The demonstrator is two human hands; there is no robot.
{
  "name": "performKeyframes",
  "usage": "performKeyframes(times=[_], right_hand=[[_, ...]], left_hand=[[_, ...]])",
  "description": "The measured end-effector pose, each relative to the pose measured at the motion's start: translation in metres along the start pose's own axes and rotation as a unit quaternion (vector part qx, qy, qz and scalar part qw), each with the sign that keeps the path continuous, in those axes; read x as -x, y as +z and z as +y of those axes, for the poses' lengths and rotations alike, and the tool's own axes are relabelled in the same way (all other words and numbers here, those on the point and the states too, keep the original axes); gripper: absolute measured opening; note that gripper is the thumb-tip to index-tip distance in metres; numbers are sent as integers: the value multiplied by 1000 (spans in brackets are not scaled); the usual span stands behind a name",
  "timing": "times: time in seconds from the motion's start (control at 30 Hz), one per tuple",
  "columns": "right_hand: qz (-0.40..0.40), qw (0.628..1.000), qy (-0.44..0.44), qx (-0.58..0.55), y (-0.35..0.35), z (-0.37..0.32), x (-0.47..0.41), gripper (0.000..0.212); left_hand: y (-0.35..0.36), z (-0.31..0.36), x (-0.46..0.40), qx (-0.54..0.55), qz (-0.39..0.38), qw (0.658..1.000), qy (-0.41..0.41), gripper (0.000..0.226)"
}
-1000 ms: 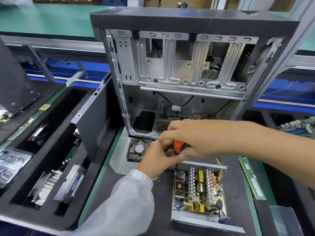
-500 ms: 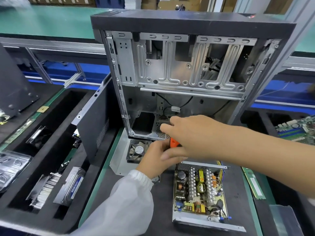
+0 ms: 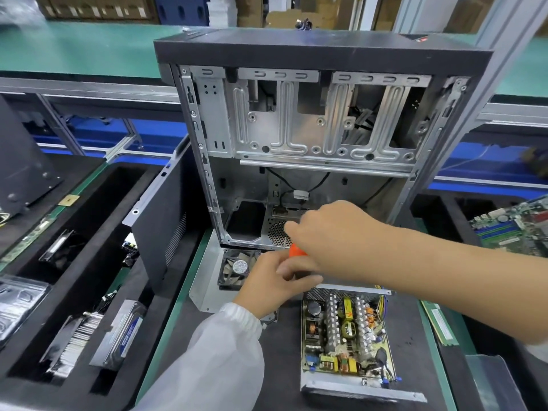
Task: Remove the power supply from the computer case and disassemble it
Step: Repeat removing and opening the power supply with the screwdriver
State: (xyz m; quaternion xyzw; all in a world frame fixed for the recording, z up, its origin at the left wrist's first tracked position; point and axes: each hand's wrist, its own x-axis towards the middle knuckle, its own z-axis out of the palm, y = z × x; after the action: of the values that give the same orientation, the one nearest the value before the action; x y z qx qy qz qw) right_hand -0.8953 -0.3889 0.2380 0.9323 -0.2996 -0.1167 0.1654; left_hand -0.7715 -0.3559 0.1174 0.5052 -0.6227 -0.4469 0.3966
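On the black mat (image 3: 415, 336), an opened power supply (image 3: 345, 342)

A black mat (image 3: 415, 327) edged in green is laid over the workbench. On it are stood the open computer case (image 3: 320, 120) and laid the opened power supply (image 3: 344, 345), its metal cover (image 3: 207, 280) with fan, and foam trays (image 3: 98, 262) at left.

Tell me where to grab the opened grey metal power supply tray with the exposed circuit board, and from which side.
Grip the opened grey metal power supply tray by its bare near and far sheet-metal walls, coming from above. It lies flat and open-topped, so the walls are exposed, while the middle is crowded with heatsinks and coils.
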Motion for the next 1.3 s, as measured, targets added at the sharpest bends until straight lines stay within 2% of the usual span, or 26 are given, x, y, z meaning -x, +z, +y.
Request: performKeyframes(times=[0.03,0.1,0.23,0.33,0.43,0.5,0.57,0.63,0.67,0.73,0.8,0.83,0.9,1.0,1.03,1.1,1.2,1.3], right_hand=[[-8,1000,1,19,0,-2,-2,28],[-46,999,-9,-20,1,-1,-2,19],[-83,983,-79,-145,-9,7,10,31],[-53,996,-24,-74,-10,-2,6,39],[-37,999,3,-9,-5,-8,0,22],[-67,995,-17,-67,-3,-4,3,22],[-93,981,-65,-158,-5,4,8,31],[-91,969,-72,-220,-8,8,12,37],[-79,975,-51,-202,-8,7,11,41],[-45,994,4,-95,-8,1,6,42],[-23,999,19,-13,-7,-5,2,28],[-33,999,11,-9,-5,-6,0,21],[-77,994,-21,-76,-2,-2,1,18],[-114,970,-67,-206,-8,9,7,37],[-111,970,-58,-210,-8,9,8,40],[-93,986,-12,-136,-8,3,6,46],[-75,996,29,-38,-3,-8,-1,34],[-116,987,-30,-111,-3,-4,2,25]], left_hand=[[-1,-1,0,-13,2,1000,-2,15],[0,-3,1,6,9,1000,-9,26],[4,-1,3,49,11,999,-16,30],[3,0,2,34,-7,999,-13,23],[1,-1,2,1,-12,1000,-5,28],[1,-1,1,3,2,1000,-12,35],[2,-2,2,19,6,1000,-7,33],[1,-3,2,32,-2,999,-2,33],[1,-2,2,31,-7,999,-4,33],[1,-2,2,16,-17,1000,-7,23],[1,-2,2,-3,-19,1000,3,11],[1,-3,2,3,-17,1000,6,10],[0,-4,2,19,-7,1000,-6,18],[1,-4,2,40,-1,999,-23,19],[1,-4,2,36,-4,999,-22,20],[0,-6,3,26,-15,999,-22,21],[-2,-7,4,32,-20,999,-36,31],[-1,-9,3,22,-1,999,-24,38]])
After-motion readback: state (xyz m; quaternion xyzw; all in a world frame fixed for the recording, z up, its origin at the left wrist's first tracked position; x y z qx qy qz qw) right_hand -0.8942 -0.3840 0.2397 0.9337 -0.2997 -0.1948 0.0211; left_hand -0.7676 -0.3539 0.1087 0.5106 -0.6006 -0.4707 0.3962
